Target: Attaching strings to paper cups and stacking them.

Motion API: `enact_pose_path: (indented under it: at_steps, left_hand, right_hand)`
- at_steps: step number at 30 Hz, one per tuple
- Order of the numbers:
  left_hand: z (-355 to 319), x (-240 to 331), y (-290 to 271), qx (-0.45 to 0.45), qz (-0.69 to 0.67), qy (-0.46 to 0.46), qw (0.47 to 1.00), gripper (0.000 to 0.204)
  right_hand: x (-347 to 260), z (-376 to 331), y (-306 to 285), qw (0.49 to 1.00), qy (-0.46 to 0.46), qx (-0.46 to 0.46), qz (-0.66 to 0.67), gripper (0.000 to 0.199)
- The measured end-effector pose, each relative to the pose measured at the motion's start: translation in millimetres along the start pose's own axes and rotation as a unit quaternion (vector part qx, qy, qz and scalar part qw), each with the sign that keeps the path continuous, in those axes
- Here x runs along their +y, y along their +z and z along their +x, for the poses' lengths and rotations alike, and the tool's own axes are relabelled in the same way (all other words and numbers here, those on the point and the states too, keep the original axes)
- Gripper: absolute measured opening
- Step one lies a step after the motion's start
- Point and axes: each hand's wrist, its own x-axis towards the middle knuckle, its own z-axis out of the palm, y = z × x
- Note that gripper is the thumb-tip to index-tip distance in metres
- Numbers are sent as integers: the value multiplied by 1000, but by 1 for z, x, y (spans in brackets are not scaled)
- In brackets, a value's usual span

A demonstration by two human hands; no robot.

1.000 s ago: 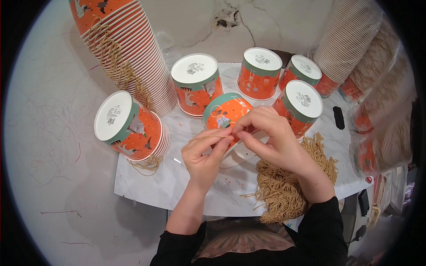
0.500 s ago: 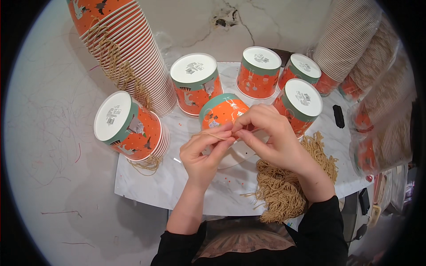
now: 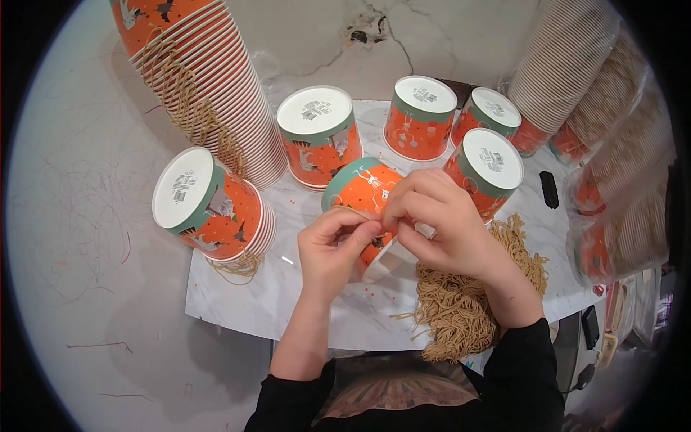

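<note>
An orange paper bucket (image 3: 360,189) with a green band and skeleton print lies tipped on its side in front of me, its white rim facing me and to the right. My left hand (image 3: 332,241) pinches a tan cord (image 3: 351,209) between thumb and fingertips over the bucket's side. My right hand (image 3: 443,223) is closed at the same spot, its fingertips meeting the left ones at the cord. Those fingers hide the cord's end and part of the bucket. Beside my right forearm lies a bundle of tan cords (image 3: 457,309).
Upside-down buckets (image 3: 315,140) stand round the far side of the marbled table (image 3: 302,309). At left are a tilted short stack (image 3: 223,216) and a tall nested stack (image 3: 216,86) with cord loops. Wrapped stacks (image 3: 568,65) rise at right, near a black object (image 3: 549,189).
The bucket has turned, so its opening now faces more to the right. Both hands have stayed together, with the right fingers curling more over the cord and the bucket's edge.
</note>
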Motion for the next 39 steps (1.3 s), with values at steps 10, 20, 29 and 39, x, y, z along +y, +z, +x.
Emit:
enact_pose_path:
  at_steps: [10,20,29,39]
  left_hand:
    - [5,7,-5,-26,-140,-61,988,9]
    - [3,-1,-5,-41,-114,-26,992,11]
    - [1,-1,-6,74,-170,-86,979,11]
    - [-3,-3,3,102,-191,-86,972,7]
  right_hand:
    - [-2,0,5,988,90,48,116,16]
    - [-7,2,5,969,136,22,205,12]
    - [-13,-4,8,985,84,-27,146,22]
    - [-15,-5,37,985,-47,111,-123,23]
